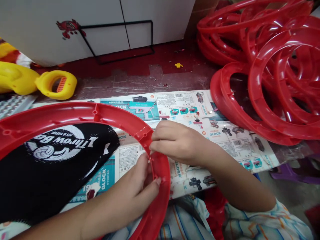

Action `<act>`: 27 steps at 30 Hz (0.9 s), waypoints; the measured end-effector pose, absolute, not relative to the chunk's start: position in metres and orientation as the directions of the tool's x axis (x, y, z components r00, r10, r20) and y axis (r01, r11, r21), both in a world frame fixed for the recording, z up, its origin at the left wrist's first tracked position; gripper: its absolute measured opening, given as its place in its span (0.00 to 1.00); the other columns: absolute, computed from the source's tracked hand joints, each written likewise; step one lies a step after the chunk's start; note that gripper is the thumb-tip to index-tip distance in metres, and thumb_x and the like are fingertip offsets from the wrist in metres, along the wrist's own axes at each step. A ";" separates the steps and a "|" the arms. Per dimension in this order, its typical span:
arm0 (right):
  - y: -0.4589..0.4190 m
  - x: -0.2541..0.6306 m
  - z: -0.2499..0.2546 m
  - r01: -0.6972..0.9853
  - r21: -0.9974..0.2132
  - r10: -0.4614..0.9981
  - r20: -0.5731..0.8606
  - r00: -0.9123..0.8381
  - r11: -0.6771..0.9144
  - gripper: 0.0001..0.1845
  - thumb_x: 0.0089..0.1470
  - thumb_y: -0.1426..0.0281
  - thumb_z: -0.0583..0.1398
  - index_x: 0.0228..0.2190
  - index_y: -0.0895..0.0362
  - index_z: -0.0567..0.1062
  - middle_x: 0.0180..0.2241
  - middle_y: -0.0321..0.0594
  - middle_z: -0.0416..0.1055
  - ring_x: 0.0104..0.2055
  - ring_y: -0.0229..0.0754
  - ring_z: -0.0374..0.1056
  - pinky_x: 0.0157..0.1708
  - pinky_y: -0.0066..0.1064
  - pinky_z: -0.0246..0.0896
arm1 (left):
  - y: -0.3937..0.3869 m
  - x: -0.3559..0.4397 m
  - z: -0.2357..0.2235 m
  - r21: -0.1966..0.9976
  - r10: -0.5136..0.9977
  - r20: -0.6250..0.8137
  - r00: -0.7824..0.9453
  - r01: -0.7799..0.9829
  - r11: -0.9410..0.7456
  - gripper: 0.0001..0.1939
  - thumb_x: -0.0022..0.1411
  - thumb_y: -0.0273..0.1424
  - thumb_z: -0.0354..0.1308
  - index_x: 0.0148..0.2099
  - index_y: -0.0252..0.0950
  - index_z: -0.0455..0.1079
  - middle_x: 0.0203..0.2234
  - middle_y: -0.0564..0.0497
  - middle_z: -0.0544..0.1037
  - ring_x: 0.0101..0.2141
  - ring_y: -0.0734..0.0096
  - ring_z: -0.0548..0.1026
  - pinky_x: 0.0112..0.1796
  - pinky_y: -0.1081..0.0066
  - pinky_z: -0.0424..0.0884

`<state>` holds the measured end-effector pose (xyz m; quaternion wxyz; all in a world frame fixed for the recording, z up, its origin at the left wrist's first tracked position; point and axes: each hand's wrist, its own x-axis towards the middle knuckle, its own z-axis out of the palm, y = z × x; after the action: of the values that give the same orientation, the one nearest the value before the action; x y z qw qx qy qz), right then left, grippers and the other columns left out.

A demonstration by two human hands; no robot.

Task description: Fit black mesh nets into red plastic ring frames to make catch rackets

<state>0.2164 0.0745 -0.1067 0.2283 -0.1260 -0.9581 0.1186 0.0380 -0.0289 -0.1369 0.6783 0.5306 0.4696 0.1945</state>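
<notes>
A large red plastic ring [82,112] lies in front of me on printed cardboard sheets [220,130]. Black fabric with white lettering [50,160] sits inside the ring. My left hand [136,188] grips the ring's right rim from the inside, with the fingers curled over its edge. My right hand [175,141] is closed in a pinch on the same stretch of rim from the outside. Both hands meet at one spot on the rim.
A pile of more red rings [270,66] fills the right side. Yellow plastic parts [56,85] lie at the left edge. A white cabinet [100,23] with a black wire frame stands behind. A small yellow bit [178,65] lies on the red floor.
</notes>
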 end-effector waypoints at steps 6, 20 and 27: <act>0.075 0.216 -0.107 0.217 -0.283 0.317 0.384 -0.867 0.934 0.15 0.63 0.75 0.52 0.29 0.62 0.75 0.30 0.42 0.68 0.34 0.38 0.58 0.36 0.30 0.57 | -0.027 0.042 -0.129 0.857 0.769 -0.465 0.438 0.005 0.515 0.21 0.62 0.37 0.55 0.56 0.44 0.58 0.41 0.49 0.75 0.38 0.63 0.75 0.38 0.66 0.74; 0.080 0.220 -0.095 0.067 -0.393 0.204 0.317 -0.926 0.917 0.12 0.63 0.75 0.53 0.35 0.62 0.77 0.36 0.43 0.73 0.35 0.38 0.59 0.38 0.30 0.58 | -0.014 0.052 -0.128 0.926 0.897 -0.375 0.235 0.045 0.375 0.17 0.58 0.27 0.54 0.49 0.40 0.57 0.33 0.54 0.75 0.30 0.74 0.74 0.30 0.74 0.71; 0.076 0.218 -0.094 0.076 -0.472 0.222 0.261 -0.939 0.878 0.14 0.63 0.75 0.52 0.33 0.61 0.77 0.31 0.42 0.68 0.33 0.38 0.57 0.36 0.29 0.57 | -0.011 0.040 -0.127 0.919 0.832 -0.386 0.398 0.083 0.387 0.13 0.60 0.28 0.54 0.47 0.41 0.58 0.32 0.55 0.73 0.30 0.73 0.71 0.29 0.75 0.69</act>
<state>0.2177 0.0765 -0.0938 0.1556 -0.0779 -0.9566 0.2340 0.0399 -0.0110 -0.1274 0.6837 0.4814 0.4752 0.2738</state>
